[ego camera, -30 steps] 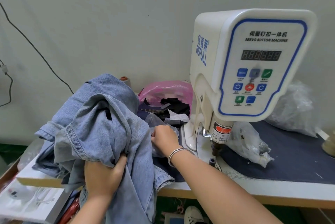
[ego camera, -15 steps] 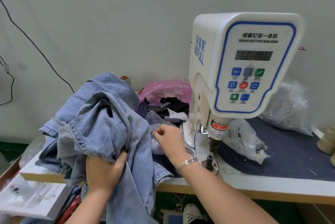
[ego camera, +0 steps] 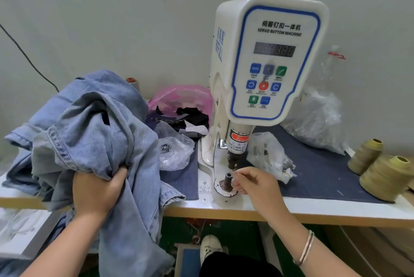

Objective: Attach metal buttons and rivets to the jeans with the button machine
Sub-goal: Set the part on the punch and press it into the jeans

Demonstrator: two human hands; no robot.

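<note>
Light blue jeans (ego camera: 89,133) lie heaped on the left of the table, and my left hand (ego camera: 96,191) grips a bunch of the denim at the front of the heap. The white servo button machine (ego camera: 268,64) stands in the middle, its dark punch (ego camera: 234,160) above the lower die post (ego camera: 228,179). My right hand (ego camera: 255,183) is right beside the die post, its thumb and forefinger pinching a small metal piece at the post's top. A clear bag of metal buttons (ego camera: 174,151) lies between the jeans and the machine.
A dark blue cloth (ego camera: 324,171) covers the table right of the machine, with clear plastic bags (ego camera: 318,120) and two olive thread cones (ego camera: 380,176) on it. A pink bag of fabric scraps (ego camera: 183,102) sits behind. A shoe (ego camera: 210,250) shows under the table.
My right hand left the bag of buttons beside the jeans and moved right to the die post under the punch. My left hand kept its grip on the denim.
</note>
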